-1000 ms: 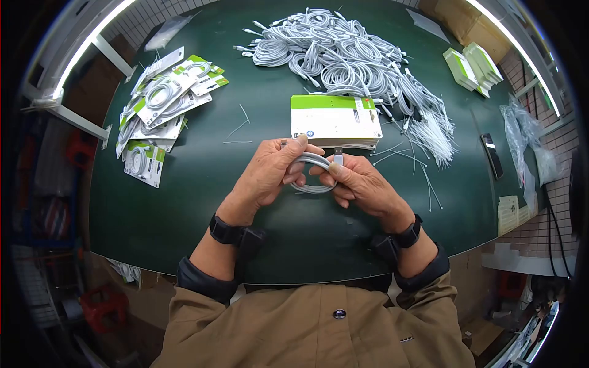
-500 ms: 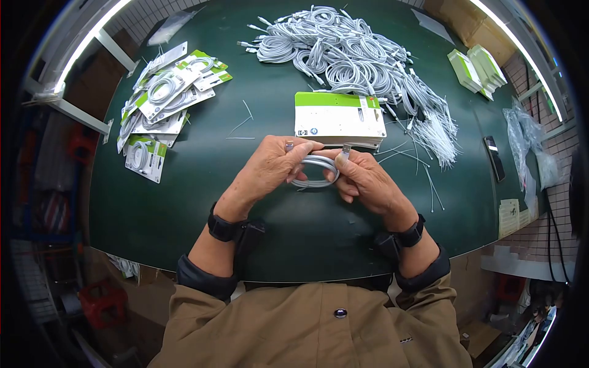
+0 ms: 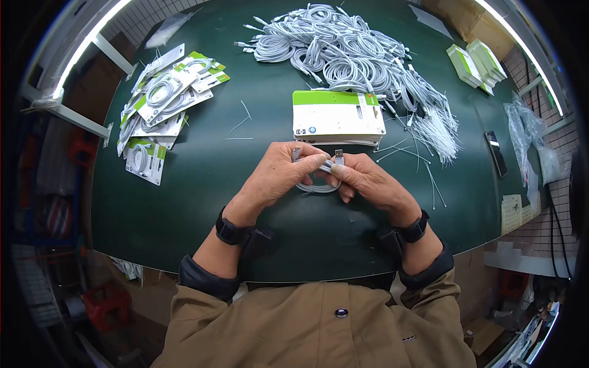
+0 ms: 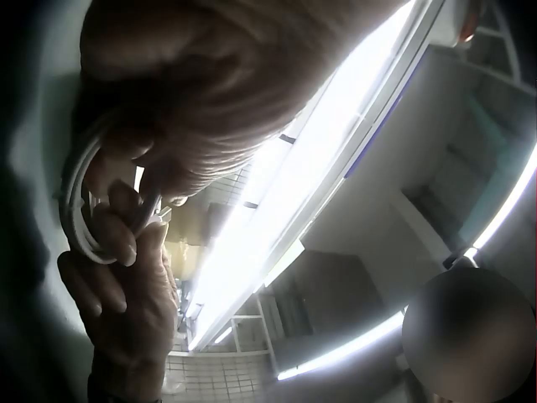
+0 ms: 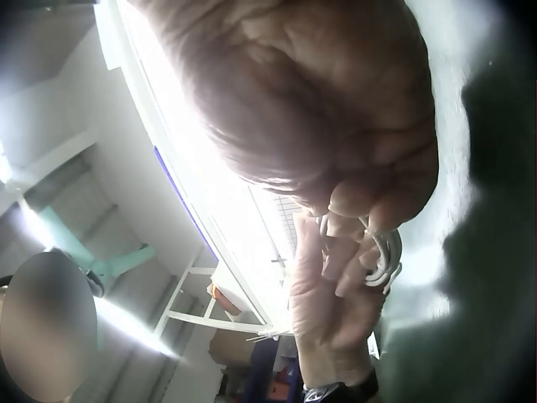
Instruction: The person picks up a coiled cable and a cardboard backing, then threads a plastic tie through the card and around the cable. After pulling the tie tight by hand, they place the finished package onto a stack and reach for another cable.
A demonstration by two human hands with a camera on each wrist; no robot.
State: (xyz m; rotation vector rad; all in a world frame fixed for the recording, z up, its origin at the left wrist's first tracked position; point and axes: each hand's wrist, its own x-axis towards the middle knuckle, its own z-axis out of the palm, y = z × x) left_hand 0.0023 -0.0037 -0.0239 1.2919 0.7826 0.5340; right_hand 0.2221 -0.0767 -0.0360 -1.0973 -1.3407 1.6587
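Between my two hands, in the head view, is a coiled light grey USB cable (image 3: pixel 318 189). My left hand (image 3: pixel 275 173) pinches the top of the loop with thumb and fingers, and a metal-tipped plug (image 3: pixel 296 153) pokes up behind its thumb. My right hand (image 3: pixel 369 179) grips the loop's right side, its thumb below an upright USB plug (image 3: pixel 339 156). Both thumbs meet close together at the top of the coil. In the left wrist view the cable loop (image 4: pixel 70 201) runs round curled fingers; the right wrist view shows part of the coil (image 5: pixel 388 260) too.
Just beyond the hands lies a stack of white-green cards (image 3: pixel 336 119). Behind it spreads a big heap of coiled cables (image 3: pixel 362 67), with white cable ties (image 3: pixel 435 138) at its right. Carded cables (image 3: pixel 162 98) pile up at left; a phone (image 3: pixel 495 153) lies at right.
My left thumb and fingers have moved right along the top of the coil, closer to the right thumb. The right hand keeps its hold, and its USB plug has tilted back to upright.
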